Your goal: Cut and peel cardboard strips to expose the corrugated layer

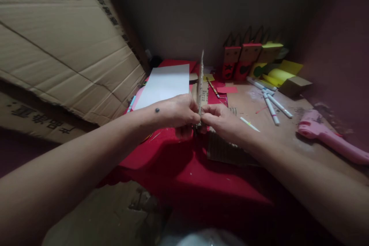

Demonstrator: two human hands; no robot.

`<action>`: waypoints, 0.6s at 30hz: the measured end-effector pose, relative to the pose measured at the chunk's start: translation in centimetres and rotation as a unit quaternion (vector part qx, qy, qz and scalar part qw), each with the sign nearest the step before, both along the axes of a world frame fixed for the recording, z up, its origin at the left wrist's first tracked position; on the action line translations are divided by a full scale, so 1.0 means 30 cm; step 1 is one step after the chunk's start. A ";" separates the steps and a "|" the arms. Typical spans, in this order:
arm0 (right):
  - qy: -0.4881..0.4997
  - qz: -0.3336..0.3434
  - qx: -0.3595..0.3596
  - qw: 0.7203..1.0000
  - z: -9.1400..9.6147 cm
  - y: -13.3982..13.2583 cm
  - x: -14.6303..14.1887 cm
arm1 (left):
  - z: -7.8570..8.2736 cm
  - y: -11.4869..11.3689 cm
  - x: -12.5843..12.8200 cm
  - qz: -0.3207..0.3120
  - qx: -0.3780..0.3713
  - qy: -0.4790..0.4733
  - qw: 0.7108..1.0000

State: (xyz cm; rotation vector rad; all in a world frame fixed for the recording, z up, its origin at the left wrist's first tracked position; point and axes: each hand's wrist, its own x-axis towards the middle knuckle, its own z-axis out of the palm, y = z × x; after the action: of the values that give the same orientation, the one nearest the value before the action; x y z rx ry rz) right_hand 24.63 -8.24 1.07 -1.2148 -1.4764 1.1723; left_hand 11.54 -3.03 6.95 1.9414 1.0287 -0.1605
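Head view, hands: two; left hand (183, 112) and right hand (220, 119) are pinching one cardboard piece (201, 75).
Cardboard piece: standing edge-on between the hands.
Left of it: one white sheet (167, 84) is lying.
Right of it: one pencil (213, 87) and one pink tool (311, 125) are lying; three handled boxes (250, 55) are standing.

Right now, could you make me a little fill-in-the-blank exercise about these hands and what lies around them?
1. The left hand and right hand both grip an upright piece made of ____.
2. The large sheet beyond the left hand is coloured ____.
3. The handled tool at far right is coloured ____.
4. The covering below the hands is coloured ____.

Missing words: cardboard; white; pink; red.
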 end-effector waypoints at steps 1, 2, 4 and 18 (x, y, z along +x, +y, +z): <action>0.008 0.003 0.000 1.000 -0.002 0.003 0.002 | 0.001 0.000 0.000 -0.001 0.005 0.003 1.000; 0.018 0.001 0.000 1.000 -0.006 0.006 0.005 | 0.001 0.001 -0.001 -0.001 0.015 0.007 1.000; 0.046 -0.011 -0.001 0.999 -0.017 0.011 0.008 | -0.004 -0.001 -0.004 -0.001 0.056 0.003 0.998; 0.043 -0.056 0.028 0.997 -0.012 -0.010 -0.015 | -0.054 -0.049 0.003 0.024 0.327 -0.015 0.945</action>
State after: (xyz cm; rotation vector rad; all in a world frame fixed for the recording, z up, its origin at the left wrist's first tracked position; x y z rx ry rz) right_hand 24.17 -8.54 0.72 -1.1789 -1.3518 1.0883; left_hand 11.63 -4.49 5.34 2.4928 1.2066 0.2740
